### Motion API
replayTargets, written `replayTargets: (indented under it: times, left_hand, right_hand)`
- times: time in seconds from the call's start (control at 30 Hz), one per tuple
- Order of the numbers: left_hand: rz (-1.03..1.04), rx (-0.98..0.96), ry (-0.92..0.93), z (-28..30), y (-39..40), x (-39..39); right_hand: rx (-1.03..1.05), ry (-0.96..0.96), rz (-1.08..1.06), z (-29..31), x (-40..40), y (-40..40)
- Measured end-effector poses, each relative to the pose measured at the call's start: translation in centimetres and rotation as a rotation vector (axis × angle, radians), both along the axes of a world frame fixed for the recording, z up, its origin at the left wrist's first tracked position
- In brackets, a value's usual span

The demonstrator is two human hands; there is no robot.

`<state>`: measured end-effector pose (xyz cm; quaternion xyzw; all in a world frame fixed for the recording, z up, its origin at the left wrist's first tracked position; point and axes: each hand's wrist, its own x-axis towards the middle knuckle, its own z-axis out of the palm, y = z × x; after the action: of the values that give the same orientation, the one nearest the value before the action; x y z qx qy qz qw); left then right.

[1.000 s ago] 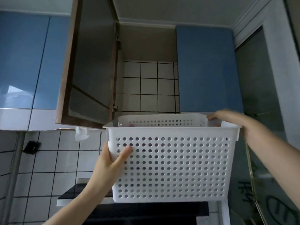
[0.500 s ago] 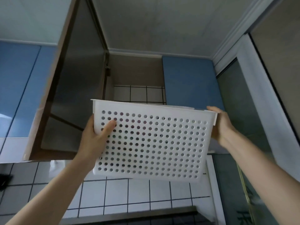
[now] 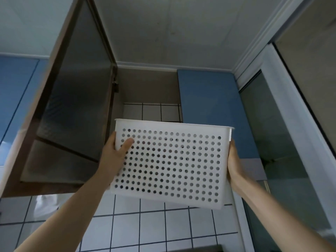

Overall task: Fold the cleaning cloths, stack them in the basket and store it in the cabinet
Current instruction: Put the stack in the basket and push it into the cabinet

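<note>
I have raised the basket (image 3: pixel 169 160) to the cabinet (image 3: pixel 149 90); my left hand (image 3: pixel 114 153) and right hand (image 3: pixel 233 160) grip its sides. Tilted, it may catch the shelf edge.

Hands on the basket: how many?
2. Left hand grips the basket's left end, thumb on the perforated front. Right hand holds its right end; those fingers are hidden behind it.

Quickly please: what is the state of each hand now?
Left hand: grips the left end of the white perforated plastic basket, thumb on its front.
Right hand: holds the basket's right end; fingers hidden behind it.
</note>
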<state>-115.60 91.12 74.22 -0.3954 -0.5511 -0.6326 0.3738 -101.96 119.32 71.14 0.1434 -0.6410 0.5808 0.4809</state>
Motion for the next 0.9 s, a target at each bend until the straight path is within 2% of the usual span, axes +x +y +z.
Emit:
replayTargets:
  times: [0.13, 0.2, 0.27, 0.33, 0.43, 0.5, 0.6, 0.73, 0.83, 0.9]
  left_hand:
    - [0.105, -0.035, -0.088, 0.6, 0.1, -3.3]
    - [0.244, -0.120, -0.136, 0.0, 0.3, -4.8]
    - [0.301, -0.239, -0.133, -1.2, 1.2, -4.9]
    - [0.194, -0.301, -0.136, -2.7, 2.9, -3.2]
    - [0.041, -0.311, -0.062, -4.8, 5.4, 0.1]
    - [0.099, -0.370, 0.037, -6.3, 6.9, 2.6]
    - [0.361, -0.409, 0.106, -7.5, 9.4, 5.5]
    - [0.476, -0.352, 0.121, -8.2, 10.0, 4.7]
    - [0.465, -0.360, 0.170, -8.6, 9.4, 4.1]
    - [0.442, -0.360, 0.198, -8.4, 8.5, 3.6]
  right_hand:
    - [0.162, 0.079, 0.021, 0.3, -0.5, -1.8]
    - [0.287, 0.129, -0.108, 0.6, -1.1, -3.3]
    - [0.372, 0.141, -0.263, 0.3, -2.5, -3.7]
    - [0.407, 0.142, -0.366, 0.1, -3.9, -4.1]
    - [0.438, 0.178, -0.403, 0.1, -4.3, -4.8]
    - [0.425, 0.201, -0.372, 0.1, -4.4, -4.7]
    - [0.379, 0.212, -0.381, -0.2, -4.6, -3.7]
    - [0.255, 0.244, -0.571, -0.9, -5.5, -1.9]
    - [0.089, 0.032, -0.477, -2.1, -6.9, 0.0]
    - [0.091, -0.110, -0.420, -3.4, -8.7, 1.0]
